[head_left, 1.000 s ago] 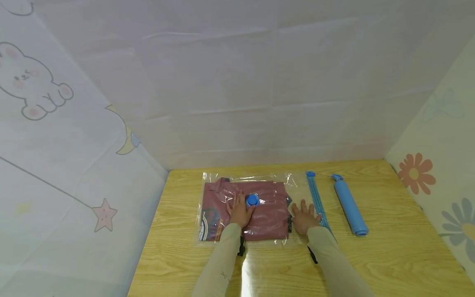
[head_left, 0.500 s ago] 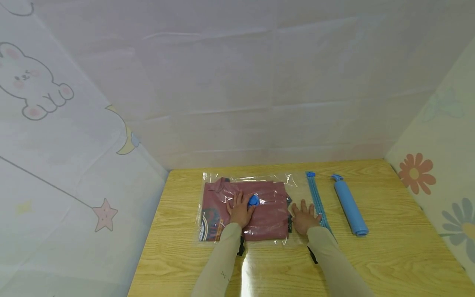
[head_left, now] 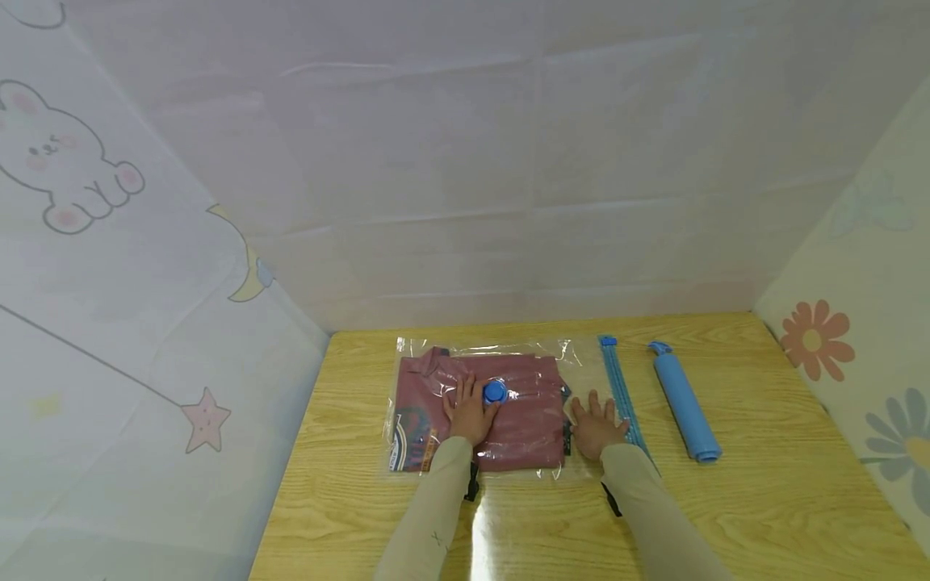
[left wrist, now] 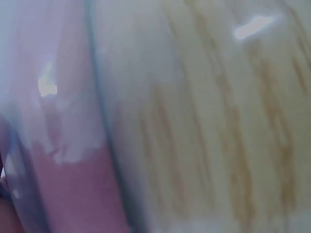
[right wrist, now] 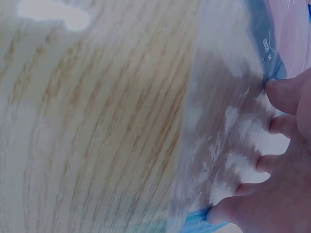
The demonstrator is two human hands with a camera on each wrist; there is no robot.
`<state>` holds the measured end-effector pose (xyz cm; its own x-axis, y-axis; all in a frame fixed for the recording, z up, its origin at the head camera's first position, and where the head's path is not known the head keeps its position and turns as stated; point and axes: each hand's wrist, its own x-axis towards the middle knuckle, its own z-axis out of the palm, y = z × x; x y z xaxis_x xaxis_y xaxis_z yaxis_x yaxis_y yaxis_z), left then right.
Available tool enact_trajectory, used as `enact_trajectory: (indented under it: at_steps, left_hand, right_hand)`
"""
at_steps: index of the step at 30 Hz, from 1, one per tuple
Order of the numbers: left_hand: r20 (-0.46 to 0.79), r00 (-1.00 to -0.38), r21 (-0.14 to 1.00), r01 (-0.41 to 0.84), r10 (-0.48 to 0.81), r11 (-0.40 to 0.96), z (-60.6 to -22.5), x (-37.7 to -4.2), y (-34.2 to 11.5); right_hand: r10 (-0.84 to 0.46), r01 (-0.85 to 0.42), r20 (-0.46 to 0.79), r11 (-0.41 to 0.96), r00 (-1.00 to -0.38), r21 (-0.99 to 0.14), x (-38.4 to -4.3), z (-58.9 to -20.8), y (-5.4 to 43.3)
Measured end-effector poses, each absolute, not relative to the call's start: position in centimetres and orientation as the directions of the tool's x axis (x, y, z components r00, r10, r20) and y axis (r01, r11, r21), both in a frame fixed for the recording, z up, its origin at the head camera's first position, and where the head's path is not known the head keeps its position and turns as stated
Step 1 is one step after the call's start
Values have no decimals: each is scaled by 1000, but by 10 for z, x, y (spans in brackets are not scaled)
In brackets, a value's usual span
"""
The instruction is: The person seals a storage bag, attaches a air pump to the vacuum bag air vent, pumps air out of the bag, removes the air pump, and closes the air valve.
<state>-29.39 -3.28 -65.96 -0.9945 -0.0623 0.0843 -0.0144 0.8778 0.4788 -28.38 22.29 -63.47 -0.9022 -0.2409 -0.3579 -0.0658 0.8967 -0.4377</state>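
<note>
A clear storage bag (head_left: 581, 355) lies flat on the table with a folded dusty-pink shirt (head_left: 523, 436) inside. My left hand (head_left: 468, 415) rests spread on the bag over the shirt, its thumb and forefinger right beside the round blue valve (head_left: 496, 391). On the clear end of the bag rests my right hand (head_left: 597, 428), fingers spread, between the shirt and the blue zip strip (head_left: 621, 387). In the right wrist view, that hand's fingertips meet the wrinkled plastic, with one digit at the blue strip (right wrist: 199, 221). The left wrist view shows mainly shirt under plastic (left wrist: 80, 189).
A blue hand pump (head_left: 686, 407) lies on the wooden table (head_left: 334, 500), to the right of the bag. A blue slider (head_left: 609, 340) sits at the far end of the zip strip. Sheet-covered walls (head_left: 465, 202) stand behind and at both sides.
The blue valve's top looked tilted half a second ago and now appears level, much as it did one second ago. Both hands have stayed in place on the bag.
</note>
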Motion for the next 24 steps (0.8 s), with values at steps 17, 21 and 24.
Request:
enact_trajectory:
  at_steps: [17,21,24]
  left_hand:
    - [101,-992,508,-18,-80,861,-659,-291,-32]
    - [109,-991,508,-13,-80,861,-661,-291,-34]
    - [94,-992,514,-24,-84,858,-662,-292,-35]
  right_hand:
    - [-233,-72,-348,905,-908,-419,-284,-638,222]
    - [-230,-68,-356,908,-906,-413,-284,-639,222]
    - [-233,-68,-364,908,-902,-413,-284,-638,221]
